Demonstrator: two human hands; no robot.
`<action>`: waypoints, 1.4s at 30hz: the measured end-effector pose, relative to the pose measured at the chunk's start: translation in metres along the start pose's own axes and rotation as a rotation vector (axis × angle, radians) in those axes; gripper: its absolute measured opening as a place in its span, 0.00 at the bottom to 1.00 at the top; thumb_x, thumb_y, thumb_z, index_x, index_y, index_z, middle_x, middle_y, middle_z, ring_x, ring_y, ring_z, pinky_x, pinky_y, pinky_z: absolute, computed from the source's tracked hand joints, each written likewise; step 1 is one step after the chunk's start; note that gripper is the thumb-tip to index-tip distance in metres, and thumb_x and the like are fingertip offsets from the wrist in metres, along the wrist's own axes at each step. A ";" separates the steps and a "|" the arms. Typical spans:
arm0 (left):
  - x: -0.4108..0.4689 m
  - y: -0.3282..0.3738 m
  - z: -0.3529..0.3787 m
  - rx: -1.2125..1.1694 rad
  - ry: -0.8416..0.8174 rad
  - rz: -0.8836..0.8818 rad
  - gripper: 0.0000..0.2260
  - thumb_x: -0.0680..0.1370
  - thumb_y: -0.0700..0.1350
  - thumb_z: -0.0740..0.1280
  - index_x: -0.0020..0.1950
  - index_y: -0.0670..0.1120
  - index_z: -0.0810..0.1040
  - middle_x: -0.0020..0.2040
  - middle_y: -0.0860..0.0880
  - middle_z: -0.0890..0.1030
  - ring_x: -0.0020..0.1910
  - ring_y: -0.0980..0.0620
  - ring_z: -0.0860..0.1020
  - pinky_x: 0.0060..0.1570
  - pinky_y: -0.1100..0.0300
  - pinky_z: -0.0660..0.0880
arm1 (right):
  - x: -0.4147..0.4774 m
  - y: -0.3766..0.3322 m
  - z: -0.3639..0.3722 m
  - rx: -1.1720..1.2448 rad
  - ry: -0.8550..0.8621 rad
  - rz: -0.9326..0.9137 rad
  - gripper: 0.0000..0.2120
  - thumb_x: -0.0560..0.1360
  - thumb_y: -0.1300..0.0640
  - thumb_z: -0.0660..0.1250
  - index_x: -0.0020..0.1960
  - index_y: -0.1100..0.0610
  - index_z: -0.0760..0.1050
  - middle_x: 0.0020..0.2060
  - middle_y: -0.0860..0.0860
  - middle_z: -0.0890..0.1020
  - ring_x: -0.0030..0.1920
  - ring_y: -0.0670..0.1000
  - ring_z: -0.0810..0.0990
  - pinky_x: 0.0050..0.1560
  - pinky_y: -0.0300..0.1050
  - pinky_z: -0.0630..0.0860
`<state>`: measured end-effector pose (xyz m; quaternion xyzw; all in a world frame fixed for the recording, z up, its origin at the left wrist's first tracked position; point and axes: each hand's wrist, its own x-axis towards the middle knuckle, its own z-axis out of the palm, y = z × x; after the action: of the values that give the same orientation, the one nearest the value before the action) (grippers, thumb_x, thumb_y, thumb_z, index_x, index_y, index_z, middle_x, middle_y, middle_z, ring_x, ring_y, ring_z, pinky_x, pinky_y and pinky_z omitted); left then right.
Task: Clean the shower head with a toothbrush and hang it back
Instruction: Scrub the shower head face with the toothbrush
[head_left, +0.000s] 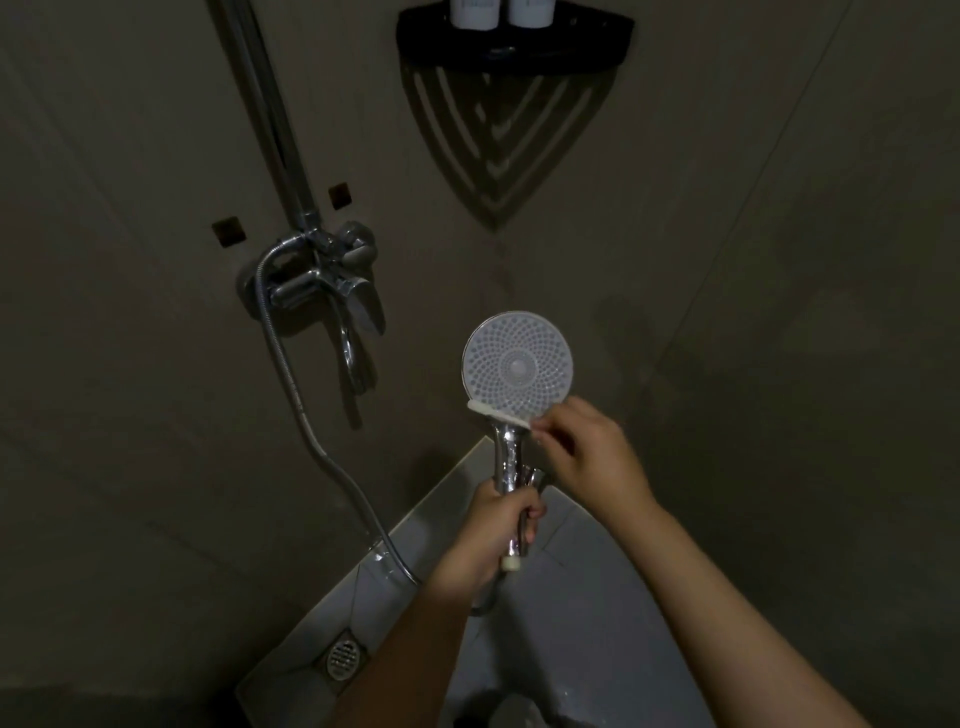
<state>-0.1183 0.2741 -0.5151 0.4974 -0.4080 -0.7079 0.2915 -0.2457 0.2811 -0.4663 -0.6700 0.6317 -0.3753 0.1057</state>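
A round shower head (518, 365) with a white nozzle face points up at me, in the middle of the view. My left hand (496, 525) grips its chrome handle (511, 462) from below. My right hand (587, 447) pinches a white toothbrush (496, 411), which lies across the lower rim of the nozzle face with its head to the left. A metal hose (291, 374) runs from the handle's base up to the wall mixer.
A chrome mixer tap (332, 280) and riser pipe (270, 104) are on the left wall. A black corner shelf (514, 44) with two white containers hangs above. A floor drain (342, 659) sits at lower left on the pale tiled floor (571, 597).
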 end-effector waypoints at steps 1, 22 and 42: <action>0.000 0.001 -0.001 -0.002 -0.008 0.000 0.06 0.64 0.36 0.64 0.40 0.39 0.76 0.20 0.50 0.70 0.17 0.54 0.66 0.21 0.66 0.62 | 0.004 0.006 -0.003 -0.028 0.046 0.028 0.00 0.73 0.62 0.69 0.43 0.59 0.79 0.39 0.51 0.77 0.39 0.51 0.76 0.39 0.46 0.73; -0.008 -0.004 -0.004 0.057 -0.023 -0.008 0.13 0.70 0.30 0.60 0.51 0.37 0.79 0.19 0.52 0.69 0.17 0.56 0.66 0.21 0.67 0.63 | 0.040 0.005 -0.020 -0.014 0.245 0.142 0.01 0.74 0.62 0.68 0.44 0.60 0.79 0.41 0.54 0.78 0.41 0.52 0.77 0.44 0.53 0.76; -0.002 -0.002 -0.001 -0.035 -0.071 -0.028 0.10 0.74 0.33 0.61 0.51 0.40 0.79 0.23 0.53 0.72 0.17 0.57 0.67 0.19 0.68 0.64 | 0.036 0.013 -0.034 0.098 0.370 0.280 0.08 0.77 0.65 0.62 0.55 0.59 0.74 0.49 0.55 0.79 0.49 0.52 0.78 0.50 0.44 0.74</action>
<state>-0.1171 0.2768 -0.5160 0.4726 -0.3985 -0.7362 0.2754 -0.2802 0.2569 -0.4374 -0.4898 0.7081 -0.5036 0.0712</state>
